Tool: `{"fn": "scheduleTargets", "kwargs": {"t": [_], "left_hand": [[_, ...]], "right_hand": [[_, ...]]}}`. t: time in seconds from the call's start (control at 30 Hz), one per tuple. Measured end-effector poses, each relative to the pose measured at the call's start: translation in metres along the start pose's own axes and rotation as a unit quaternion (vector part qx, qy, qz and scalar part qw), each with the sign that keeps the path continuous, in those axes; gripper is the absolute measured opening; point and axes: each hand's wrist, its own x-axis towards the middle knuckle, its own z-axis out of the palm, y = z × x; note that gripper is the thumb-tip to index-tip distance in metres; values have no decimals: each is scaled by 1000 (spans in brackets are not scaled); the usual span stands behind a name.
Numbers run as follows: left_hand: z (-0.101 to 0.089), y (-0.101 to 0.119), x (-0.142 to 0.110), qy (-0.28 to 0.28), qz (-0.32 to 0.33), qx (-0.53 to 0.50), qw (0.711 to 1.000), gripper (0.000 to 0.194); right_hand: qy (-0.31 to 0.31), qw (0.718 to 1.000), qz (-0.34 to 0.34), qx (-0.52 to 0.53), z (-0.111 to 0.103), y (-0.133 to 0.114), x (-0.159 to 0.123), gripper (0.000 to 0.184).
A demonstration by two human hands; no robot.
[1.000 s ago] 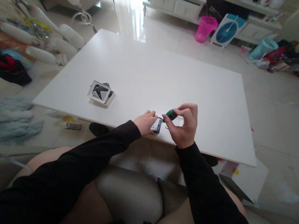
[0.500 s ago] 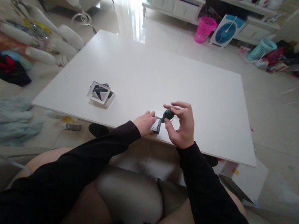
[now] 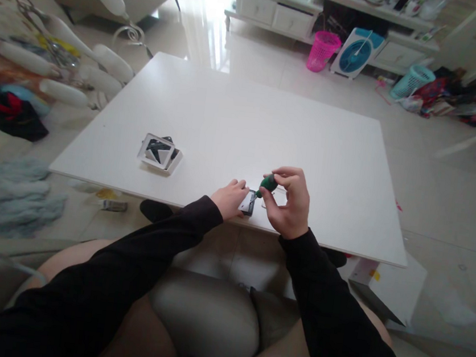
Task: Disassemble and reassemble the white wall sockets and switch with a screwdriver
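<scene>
Near the front edge of the white table lies a small flat device with a dark rim and a pale face; its kind is too small to tell. My left hand is closed on its left side, covering part of it. In my right hand, a green-handled screwdriver is pinched between thumb and fingers, tilted, its thin shaft pointing down at the device's right edge. A pale, thin-edged piece lies partly hidden behind my right hand.
An open white box holding dark and white pieces, with a framed lid-like part on top, stands at the table's left. Beyond the table are a pink basket, a blue and white fan and a low cabinet.
My right hand's fingers have curled in more closely round the screwdriver handle, and the shaft now shows against the device. My left hand stays on the device. The view has shifted slightly.
</scene>
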Motion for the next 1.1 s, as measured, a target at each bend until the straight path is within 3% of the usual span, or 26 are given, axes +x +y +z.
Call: {"fn": "scheduleTargets", "kwargs": {"t": [0.1, 0.27, 0.53, 0.67, 0.9, 1.1], "left_hand": [[1, -1, 1, 1, -1, -1, 1000, 54], [3, -2, 1, 9, 1, -3, 1000, 51], [8, -4, 1, 12, 8, -18, 1000, 50], [7, -3, 1, 12, 5, -19, 1000, 49], [5, -2, 0, -1, 6, -11, 1000, 59], [3, 1, -1, -8, 2, -11, 1000, 63]], "right_hand": [[25, 999, -16, -39, 0, 0, 2, 27], [2, 1000, -7, -13, 0, 0, 2, 27], [32, 999, -18, -31, 3, 1, 2, 30], [-6, 1000, 19, 15, 2, -1, -2, 35], [118, 984, 111, -76, -25, 13, 5, 41], [110, 966, 183, -145, -46, 34, 8, 34]]}}
